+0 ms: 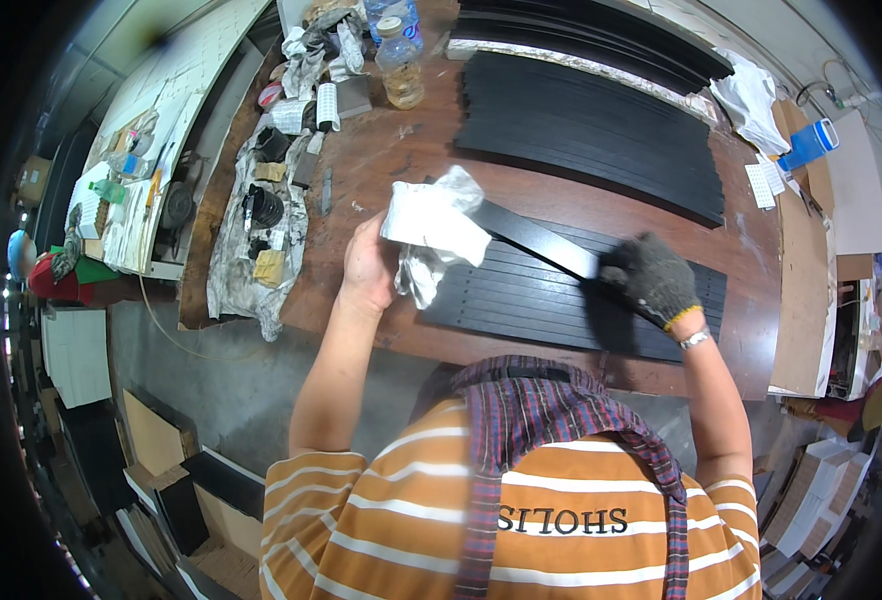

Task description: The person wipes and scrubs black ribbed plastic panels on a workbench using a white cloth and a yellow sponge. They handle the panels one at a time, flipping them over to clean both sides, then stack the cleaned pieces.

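Observation:
My bare left hand is closed on a crumpled white cloth, which covers the left end of a flat black strip. In a dark knitted glove, my right hand grips the same strip near its other end. The strip slants above a row of black strips lying side by side on the brown table. How far the strip reaches beneath the cloth is hidden.
Beyond lies a wider row of black strips, with more dark lengths behind it. A plastic bottle stands at the far left, near a stained cloth bearing small blocks and a black roll. A blue container is at the right.

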Demonstrator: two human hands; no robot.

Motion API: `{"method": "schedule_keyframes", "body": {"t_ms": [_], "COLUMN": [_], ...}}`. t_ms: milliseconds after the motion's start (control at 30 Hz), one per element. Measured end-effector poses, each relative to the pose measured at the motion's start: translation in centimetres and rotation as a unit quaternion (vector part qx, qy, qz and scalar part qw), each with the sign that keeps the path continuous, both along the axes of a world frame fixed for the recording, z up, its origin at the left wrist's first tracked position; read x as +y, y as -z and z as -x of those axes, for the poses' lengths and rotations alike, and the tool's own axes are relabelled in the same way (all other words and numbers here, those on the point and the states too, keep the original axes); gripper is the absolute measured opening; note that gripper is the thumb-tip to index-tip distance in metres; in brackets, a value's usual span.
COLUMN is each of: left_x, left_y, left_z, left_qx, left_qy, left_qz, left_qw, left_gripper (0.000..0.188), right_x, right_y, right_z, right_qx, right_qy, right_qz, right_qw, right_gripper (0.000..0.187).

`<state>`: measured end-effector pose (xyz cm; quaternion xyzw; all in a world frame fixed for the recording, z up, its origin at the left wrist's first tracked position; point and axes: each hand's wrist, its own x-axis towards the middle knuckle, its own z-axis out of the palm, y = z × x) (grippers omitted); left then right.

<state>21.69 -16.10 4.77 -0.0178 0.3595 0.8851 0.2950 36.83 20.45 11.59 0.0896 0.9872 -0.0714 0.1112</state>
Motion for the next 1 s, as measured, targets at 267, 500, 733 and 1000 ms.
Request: {"method": "schedule_keyframes", "body": {"t_ms": [267,500,733,1000], "left_x": [0.9,-5.9,-1.6,-1.4], "left_y": [-3.0,-2.4,-5.3,-5.2], "left_z": [-1.0,1.5,2.4,5.0], "left_qx": [0.065,0.13,0.514,0.177], "left_qy": [0.053,-0.1,0.0,0.207], "left_qz": [0.014,0.246,0.384,0.187], "left_qw": [0.996,0.955,0.767,0.944], "left_gripper": [0.032,0.028,0.083,0.022], "right_x": [-9.7,-7.8,-9.3,-10.6], "right_y": [-0.5,-1.1,-1.2,-2.3], "right_z": [8.7,11.4,14.1,18.0], "right_qx": [0.188,0.113,0.101,-0.022], "right_qy": [-0.159,-0.068,-0.19,-0.163], "right_qz": [0.179,0.362,0.424,0.437], "right_qw": [0.953,0.923,0.88,0.884], "right_gripper": [0.045,0.022,0.027,0.025]}}
